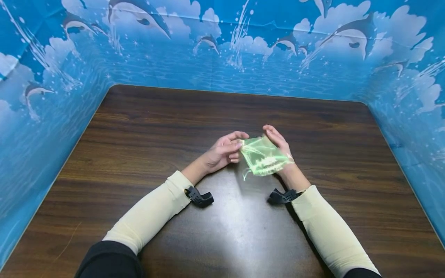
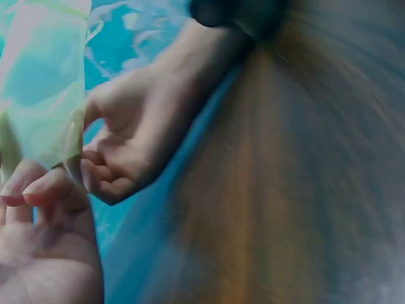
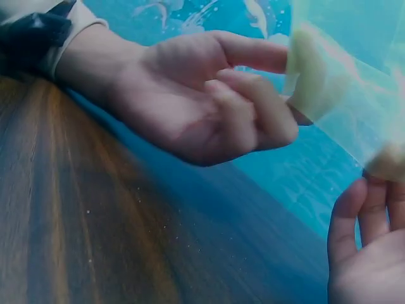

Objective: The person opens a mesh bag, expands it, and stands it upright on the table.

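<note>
A sheer, pale green drawstring pouch (image 1: pixel 262 157) is held up between the two hands, just above the table. My left hand (image 1: pixel 224 151) pinches its left upper corner between thumb and forefinger; those fingertips show through the fabric in the right wrist view. At the pouch's other side is my right hand (image 1: pixel 281 148), its fingers pointing away from me and its thumb mostly behind the fabric. In the left wrist view, the right hand's fingers (image 2: pixel 109 180) curl in and grip the pouch's edge. A drawstring (image 1: pixel 246 173) dangles from the lower left corner. The pouch looks thin and flat.
The dark wood-grain table (image 1: pixel 167 127) spreads around both hands and reflects light near its front middle. A blue curtain (image 1: pixel 222 73) with dolphins and clouds encloses its back and sides. Each wrist wears a black camera mount (image 1: pixel 199 197) over a cream sleeve (image 1: pixel 153 210).
</note>
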A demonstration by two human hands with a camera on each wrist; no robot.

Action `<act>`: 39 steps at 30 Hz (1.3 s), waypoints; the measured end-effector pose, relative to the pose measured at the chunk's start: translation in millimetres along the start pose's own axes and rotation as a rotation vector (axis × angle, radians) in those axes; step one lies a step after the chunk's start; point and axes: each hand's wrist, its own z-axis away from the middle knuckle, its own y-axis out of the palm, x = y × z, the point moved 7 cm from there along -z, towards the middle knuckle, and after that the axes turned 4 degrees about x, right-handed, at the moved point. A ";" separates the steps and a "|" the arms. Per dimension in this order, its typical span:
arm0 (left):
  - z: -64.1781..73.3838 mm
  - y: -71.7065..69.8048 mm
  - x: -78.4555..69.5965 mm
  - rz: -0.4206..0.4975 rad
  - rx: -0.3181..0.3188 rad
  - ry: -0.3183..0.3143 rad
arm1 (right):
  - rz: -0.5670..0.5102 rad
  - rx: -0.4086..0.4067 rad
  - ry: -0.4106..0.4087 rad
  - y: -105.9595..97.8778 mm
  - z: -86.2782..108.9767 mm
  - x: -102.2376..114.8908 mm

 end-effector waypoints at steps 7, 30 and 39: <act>-2.9 -31.3 -9.6 0.208 -0.323 0.140 | 0.392 -0.028 -0.115 -14.8 -5.4 -6.6; 2.1 -34.7 -26.6 -0.916 -0.436 0.179 | 1.044 -0.335 -0.403 -10.1 -0.3 26.9; 2.6 -35.4 -30.0 -0.944 -0.430 0.270 | 1.067 -0.313 -0.387 9.7 7.1 31.0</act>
